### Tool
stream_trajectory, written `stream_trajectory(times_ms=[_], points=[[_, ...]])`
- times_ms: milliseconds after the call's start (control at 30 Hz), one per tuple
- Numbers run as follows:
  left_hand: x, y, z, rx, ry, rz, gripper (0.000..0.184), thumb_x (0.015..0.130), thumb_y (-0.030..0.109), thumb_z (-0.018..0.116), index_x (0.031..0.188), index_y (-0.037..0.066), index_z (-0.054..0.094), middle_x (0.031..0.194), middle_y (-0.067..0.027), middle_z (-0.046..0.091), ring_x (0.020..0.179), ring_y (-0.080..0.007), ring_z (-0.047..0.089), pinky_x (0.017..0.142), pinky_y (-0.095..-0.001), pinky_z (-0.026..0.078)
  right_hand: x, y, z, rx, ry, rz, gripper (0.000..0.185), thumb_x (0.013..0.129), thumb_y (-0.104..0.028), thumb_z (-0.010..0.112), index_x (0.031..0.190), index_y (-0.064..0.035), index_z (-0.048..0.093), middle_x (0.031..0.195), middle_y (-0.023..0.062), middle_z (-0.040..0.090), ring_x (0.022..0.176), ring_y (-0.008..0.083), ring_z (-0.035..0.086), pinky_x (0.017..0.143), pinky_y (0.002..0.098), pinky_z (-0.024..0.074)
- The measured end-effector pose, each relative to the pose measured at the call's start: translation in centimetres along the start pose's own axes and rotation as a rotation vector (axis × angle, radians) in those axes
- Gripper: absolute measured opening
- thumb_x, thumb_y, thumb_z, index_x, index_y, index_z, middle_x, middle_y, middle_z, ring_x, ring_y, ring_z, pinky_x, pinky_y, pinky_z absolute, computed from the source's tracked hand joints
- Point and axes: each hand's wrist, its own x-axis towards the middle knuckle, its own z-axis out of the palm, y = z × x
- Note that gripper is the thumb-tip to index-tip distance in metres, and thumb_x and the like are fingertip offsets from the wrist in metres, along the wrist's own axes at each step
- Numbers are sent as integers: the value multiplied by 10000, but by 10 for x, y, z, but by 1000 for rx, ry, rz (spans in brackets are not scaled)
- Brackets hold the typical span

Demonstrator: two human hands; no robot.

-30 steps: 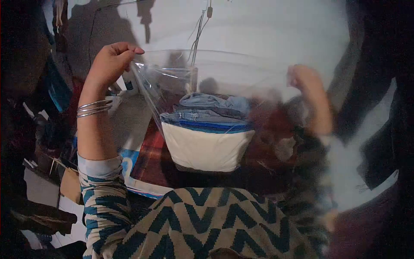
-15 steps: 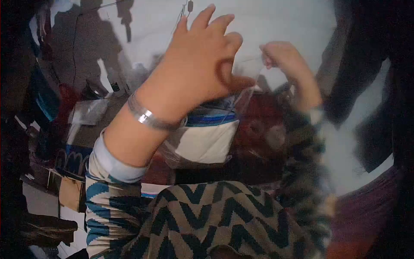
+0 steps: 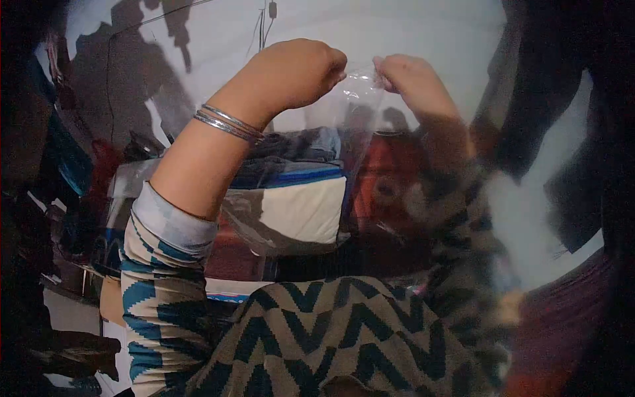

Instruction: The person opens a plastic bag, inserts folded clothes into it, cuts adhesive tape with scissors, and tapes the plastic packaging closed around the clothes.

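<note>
My left hand (image 3: pixel 294 74), with silver bangles on its wrist, is closed in a pinch at the left end of a clear plastic bag's top edge. Across from it, my right hand (image 3: pixel 411 78) pinches the other end. The clear plastic bag (image 3: pixel 360 86) hangs between them, shiny near the top and hard to trace lower down. A folded stack of cloth (image 3: pixel 304 212), cream with blue and dark grey layers above, appears within or behind the plastic; which one I cannot fully tell. My left forearm hides part of the stack's left side.
A pale wall (image 3: pixel 423 26) with hanging cords rises behind. Reddish-brown furniture or cloth (image 3: pixel 390 159) stands behind the plastic. Dark hanging fabrics line both sides, and a brown box (image 3: pixel 111 298) sits low at the left.
My left hand has gone from spread fingers to a pinch on the bag's top edge. My right hand has shifted slightly left and up. The cloth stack appears a little further left.
</note>
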Motion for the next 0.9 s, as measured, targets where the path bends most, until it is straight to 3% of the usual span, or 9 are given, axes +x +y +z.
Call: stream_trajectory(times_ms=[67, 267, 333, 400, 500, 567, 700, 767, 900], points=[[-2, 11, 1, 41, -28, -84, 182, 860, 225, 564, 876, 47, 600, 810, -162, 617, 768, -370, 588, 669, -451, 468, -9, 14, 2, 84, 52, -30, 355, 894, -288, 546, 715, 13, 599, 676, 11, 559, 661, 100, 498, 641, 242, 411], [-13, 7, 11, 14, 109, -55, 181, 863, 223, 563, 858, 45, 590, 784, -161, 613, 747, -373, 588, 650, -453, 467, -30, 36, 32, 451, 68, -58, 396, 894, -286, 562, 1136, 25, 528, 1065, 97, 600, 954, 142, 566, 768, 253, 461], [-13, 8, 6, -8, 154, -24, 169, 861, 216, 567, 864, 48, 589, 789, -154, 617, 746, -368, 590, 647, -446, 469, -33, 47, 43, 550, -144, -93, 505, 876, -225, 597, 1290, -6, 408, 1218, 150, 532, 1076, 185, 545, 852, 290, 476], [-15, 10, 5, -28, 194, 9, 158, 860, 208, 571, 870, 52, 589, 794, -146, 620, 745, -363, 593, 644, -439, 471, -36, 38, 46, 374, -130, -11, 407, 860, -158, 617, 1204, 26, 500, 1114, 152, 590, 1034, 194, 574, 875, 296, 482], [-19, 21, 2, 39, 222, -51, 203, 826, 240, 622, 929, 66, 602, 796, -129, 626, 744, -349, 603, 639, -425, 477, -36, 43, 45, 724, -115, 294, 302, 869, -145, 597, 1081, 69, 579, 1023, 146, 634, 978, 198, 605, 874, 288, 484], [-21, 32, -2, -82, 260, -118, 339, 781, 292, 672, 1041, 87, 601, 824, -121, 636, 773, -336, 617, 666, -422, 485, -32, 55, 46, 570, -42, 124, 262, 875, -143, 581, 976, 96, 618, 974, 152, 655, 936, 202, 627, 878, 289, 484], [-11, 28, 4, 26, 100, -191, 367, 740, 314, 704, 1016, 80, 638, 801, -143, 643, 759, -341, 624, 675, -423, 492, -40, 44, 35, 618, -123, -19, 268, 880, -157, 571, 1017, 68, 619, 1007, 148, 651, 916, 188, 626, 826, 271, 489], [-2, 23, 0, 51, -308, -173, 289, 747, 297, 695, 905, 56, 672, 745, -178, 636, 719, -354, 625, 666, -426, 492, -37, 48, 30, 538, -142, -154, 304, 878, -225, 600, 1034, 35, 628, 990, 123, 657, 899, 172, 623, 789, 263, 487], [-3, 19, 3, -77, -296, -54, 281, 783, 297, 669, 796, 17, 649, 672, -212, 597, 651, -373, 598, 617, -435, 466, -63, 25, 10, 393, 54, -53, 428, 848, -356, 645, 1075, 7, 627, 987, 89, 662, 914, 149, 619, 797, 289, 488]])
